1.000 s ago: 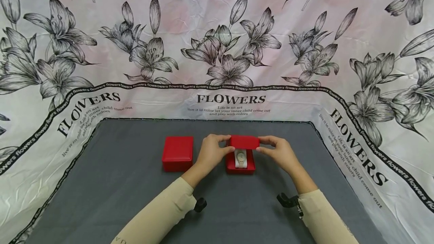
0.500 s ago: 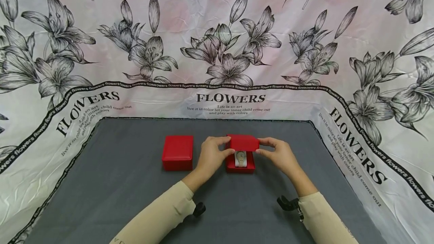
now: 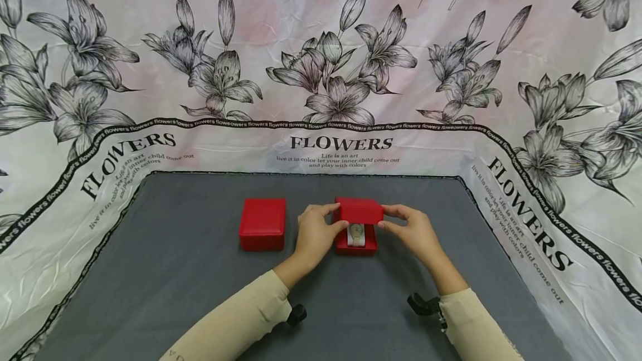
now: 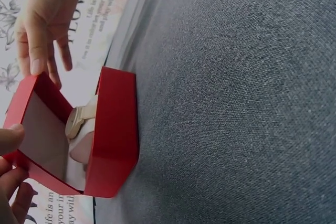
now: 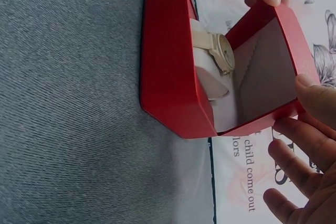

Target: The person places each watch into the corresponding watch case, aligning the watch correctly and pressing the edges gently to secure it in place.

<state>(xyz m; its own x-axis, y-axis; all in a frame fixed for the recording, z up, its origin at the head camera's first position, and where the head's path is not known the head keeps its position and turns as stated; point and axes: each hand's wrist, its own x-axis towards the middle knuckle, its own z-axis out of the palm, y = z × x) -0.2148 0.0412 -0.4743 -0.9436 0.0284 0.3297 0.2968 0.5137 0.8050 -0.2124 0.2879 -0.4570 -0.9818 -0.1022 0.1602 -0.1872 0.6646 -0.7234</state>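
A red watch box stands on the grey cloth with its hinged lid raised partway. Inside, a wristwatch with a pale strap is wrapped round a white cushion. My left hand pinches the lid's left corner between thumb and fingers. At the opposite corner, my right hand grips the lid the same way, its thumb on the outer face in the right wrist view. Both wrist views show the lid's white lining, tilted over the watch.
A second red box, closed, sits left of the left hand. Grey cloth covers the table, edged by a white border with printed lettering. Behind hangs a flower-patterned sheet.
The lid has tilted slightly forward and down over the watch, and more of its top shows. Both hands keep their hold at its corners. The closed box has stayed put.
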